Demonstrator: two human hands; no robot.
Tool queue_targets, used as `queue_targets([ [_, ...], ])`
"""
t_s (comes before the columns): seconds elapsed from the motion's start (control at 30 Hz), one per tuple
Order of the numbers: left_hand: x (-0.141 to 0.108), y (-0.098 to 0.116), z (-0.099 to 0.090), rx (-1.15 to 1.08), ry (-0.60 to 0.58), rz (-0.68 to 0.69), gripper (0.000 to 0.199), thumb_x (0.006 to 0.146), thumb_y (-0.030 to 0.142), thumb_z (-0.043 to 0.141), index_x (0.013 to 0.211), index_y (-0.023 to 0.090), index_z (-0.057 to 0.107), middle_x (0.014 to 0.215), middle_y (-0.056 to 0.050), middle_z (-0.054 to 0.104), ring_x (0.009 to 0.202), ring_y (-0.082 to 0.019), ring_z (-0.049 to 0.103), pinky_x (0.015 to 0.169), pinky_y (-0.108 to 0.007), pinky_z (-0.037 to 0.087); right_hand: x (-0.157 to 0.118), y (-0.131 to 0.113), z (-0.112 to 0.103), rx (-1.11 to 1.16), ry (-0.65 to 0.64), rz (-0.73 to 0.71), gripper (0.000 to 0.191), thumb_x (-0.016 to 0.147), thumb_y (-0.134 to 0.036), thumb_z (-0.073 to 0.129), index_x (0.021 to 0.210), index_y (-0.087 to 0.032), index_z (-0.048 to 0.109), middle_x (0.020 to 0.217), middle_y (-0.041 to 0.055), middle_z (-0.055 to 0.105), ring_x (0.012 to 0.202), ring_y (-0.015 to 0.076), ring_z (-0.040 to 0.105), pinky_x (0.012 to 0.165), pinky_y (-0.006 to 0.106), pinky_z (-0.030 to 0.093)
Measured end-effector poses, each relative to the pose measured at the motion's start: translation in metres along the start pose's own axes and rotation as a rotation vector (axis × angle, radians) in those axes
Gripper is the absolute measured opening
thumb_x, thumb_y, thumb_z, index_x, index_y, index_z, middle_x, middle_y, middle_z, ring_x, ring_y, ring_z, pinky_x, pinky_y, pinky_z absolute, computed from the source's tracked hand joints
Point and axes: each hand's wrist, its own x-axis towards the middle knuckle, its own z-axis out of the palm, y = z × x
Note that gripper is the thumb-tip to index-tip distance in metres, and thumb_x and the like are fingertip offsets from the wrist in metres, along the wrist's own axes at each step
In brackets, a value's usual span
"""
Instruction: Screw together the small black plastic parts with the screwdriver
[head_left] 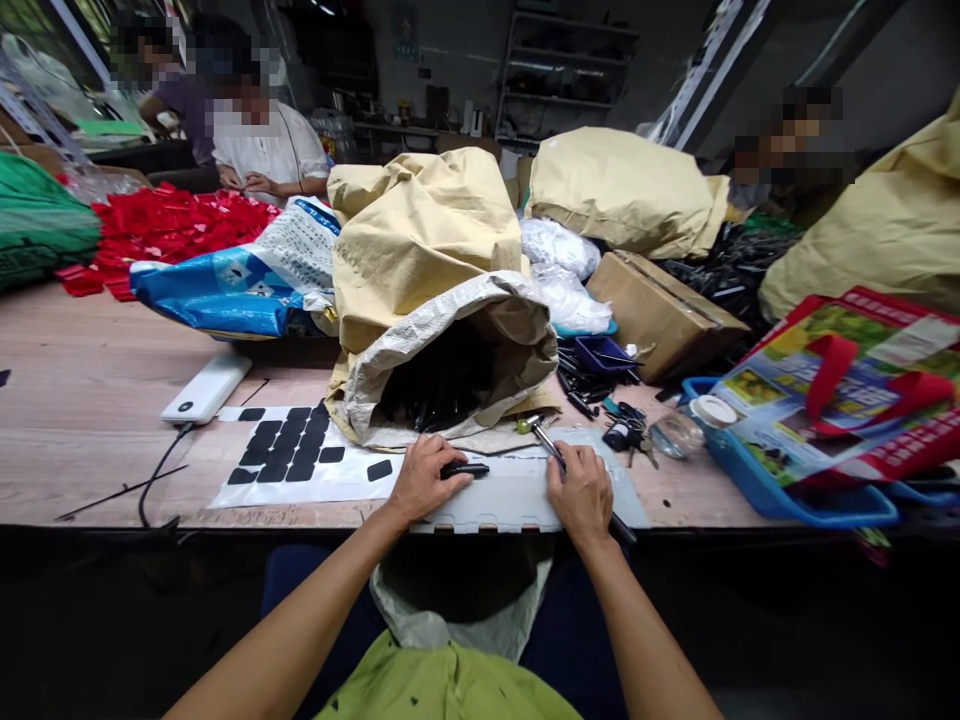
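Observation:
My left hand (429, 475) is closed on a slim black pen-like piece (472, 469), which lies low over a pale grey board (495, 505) at the table's front edge. My right hand (581, 490) grips a small hammer (546, 440); its yellowish head points up and left, and its dark handle end sticks out below the palm. Just beyond both hands gapes a white-lined tan sack (450, 320) on its side, with dark pieces (431, 405) inside, too shadowed to make out. A white sheet with black rounded squares (289, 445) lies left of my left hand.
A white power bank (208, 388) with a cable sits at left. At right are keys (637, 440), a clear jar (679, 432), and a blue tray (810, 505) under a colourful bag (862, 390). Behind stand a cardboard box (660, 310) and red pieces (176, 225). People sit across the table.

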Motion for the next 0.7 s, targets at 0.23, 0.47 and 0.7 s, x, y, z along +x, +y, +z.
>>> queue_targets([
  [0.23,-0.002,-0.003,0.001,0.002,-0.010,0.026,0.018,0.083,0.034,0.080,0.098,0.025,0.077,0.099,-0.004,0.068,0.100,-0.025,0.057,0.091,-0.040,0.040,0.010,0.002,-0.020,0.096,-0.134,0.090,0.023,0.094,-0.024,0.051,0.107,-0.018,0.069,0.099,0.0114,0.063,0.094,0.0268,0.056,0.082,0.039,0.043],
  [0.47,-0.002,-0.003,0.000,0.004,-0.004,0.030,0.022,0.086,0.033,0.078,0.107,0.026,0.076,0.101,-0.005,0.069,0.102,-0.025,0.056,0.089,-0.039,0.039,-0.040,-0.043,-0.057,0.593,-0.118,-0.017,0.027,0.102,-0.032,0.046,0.120,-0.023,0.064,0.109,0.0105,0.065,0.107,0.0242,0.063,0.095,0.040,0.052],
  [0.7,-0.003,-0.005,0.003,-0.002,0.009,0.047,0.014,0.088,0.032,0.076,0.100,0.024,0.078,0.095,-0.004,0.067,0.099,-0.024,0.058,0.088,-0.039,0.037,-0.064,-0.084,-0.052,0.683,-0.201,-0.090,0.040,0.105,-0.028,0.041,0.140,-0.025,0.059,0.112,0.0097,0.066,0.102,0.0210,0.065,0.093,0.036,0.055],
])
